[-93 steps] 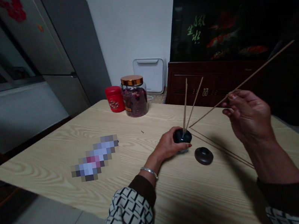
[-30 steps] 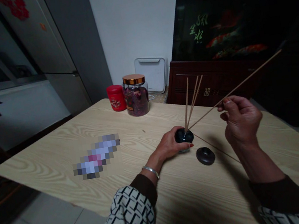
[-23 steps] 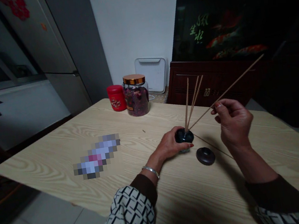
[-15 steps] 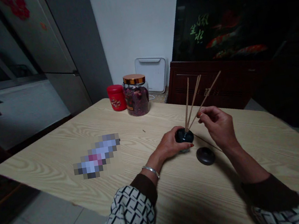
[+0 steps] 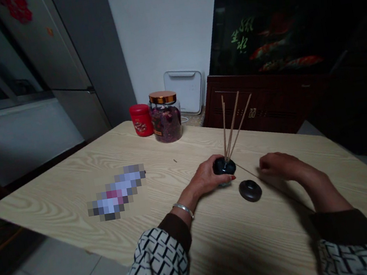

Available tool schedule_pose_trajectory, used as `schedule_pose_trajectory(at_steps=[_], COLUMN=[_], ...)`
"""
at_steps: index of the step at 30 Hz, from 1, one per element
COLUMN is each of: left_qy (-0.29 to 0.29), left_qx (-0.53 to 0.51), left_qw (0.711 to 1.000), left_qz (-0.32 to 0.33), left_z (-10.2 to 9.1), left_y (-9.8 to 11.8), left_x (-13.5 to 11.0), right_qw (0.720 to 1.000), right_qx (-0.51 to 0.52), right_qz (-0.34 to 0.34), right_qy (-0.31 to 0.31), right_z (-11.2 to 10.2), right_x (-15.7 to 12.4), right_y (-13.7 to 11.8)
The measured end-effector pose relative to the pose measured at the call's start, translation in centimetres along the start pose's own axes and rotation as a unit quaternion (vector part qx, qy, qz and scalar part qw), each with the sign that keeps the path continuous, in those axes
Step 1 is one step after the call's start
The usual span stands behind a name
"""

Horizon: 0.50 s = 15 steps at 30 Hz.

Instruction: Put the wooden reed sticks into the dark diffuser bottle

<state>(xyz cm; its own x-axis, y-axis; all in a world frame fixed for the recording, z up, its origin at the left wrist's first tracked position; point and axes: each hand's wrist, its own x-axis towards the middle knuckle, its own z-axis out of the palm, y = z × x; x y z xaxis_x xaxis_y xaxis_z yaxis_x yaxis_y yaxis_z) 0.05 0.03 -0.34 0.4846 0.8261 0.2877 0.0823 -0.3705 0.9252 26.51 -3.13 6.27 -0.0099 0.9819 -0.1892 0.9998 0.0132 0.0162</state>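
Note:
My left hand [image 5: 206, 179] is closed around a small dark round holder [image 5: 223, 166] on the wooden table [image 5: 72, 183]. Three thin sticks [image 5: 232, 125] stand fanned out in the holder. My right hand [image 5: 278, 166] rests low on the table to the right of the holder. Its fingertips are pinched together on another thin stick [image 5: 249, 171] that lies flat on the wood. A dark round lid [image 5: 250, 190] sits between my two hands, just in front of the holder.
A red tin [image 5: 141, 120] and a glass jar with a copper lid [image 5: 165, 117] stand at the table's far edge. A pixelated object [image 5: 117, 192] lies at left. Behind are a white device [image 5: 185, 91], a fridge [image 5: 63, 59] and a dark wooden cabinet [image 5: 261, 102].
My right hand slid the long stick down into the holder, let it go and dropped to the stick lying on the table. My left hand stayed on the holder.

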Motion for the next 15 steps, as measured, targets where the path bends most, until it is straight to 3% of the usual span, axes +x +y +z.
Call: schedule_pose_trajectory(at_steps=[4, 10, 13, 15], left_qy=[0.004, 0.000, -0.002, -0.003], left_qx=[-0.001, 0.000, -0.007, -0.008], left_qw=[1.000, 1.000, 1.000, 1.000], left_qz=[0.002, 0.005, 0.007, 0.007], left_z=[0.0, 0.0, 0.0, 0.0], left_y=[-0.2, -0.2, -0.1, -0.1], left_x=[0.1, 0.1, 0.0, 0.0], right_qw=[0.998, 0.998, 0.999, 0.995], right_qx=[-0.031, -0.018, 0.014, 0.088], right_qz=[0.015, 0.010, 0.002, -0.018], right_qy=[-0.059, -0.062, -0.035, 0.031], right_z=[1.5, 1.9, 1.3, 0.2], right_x=[0.5, 0.7, 0.5, 0.2], right_y=[0.1, -0.4, -0.1, 0.3])
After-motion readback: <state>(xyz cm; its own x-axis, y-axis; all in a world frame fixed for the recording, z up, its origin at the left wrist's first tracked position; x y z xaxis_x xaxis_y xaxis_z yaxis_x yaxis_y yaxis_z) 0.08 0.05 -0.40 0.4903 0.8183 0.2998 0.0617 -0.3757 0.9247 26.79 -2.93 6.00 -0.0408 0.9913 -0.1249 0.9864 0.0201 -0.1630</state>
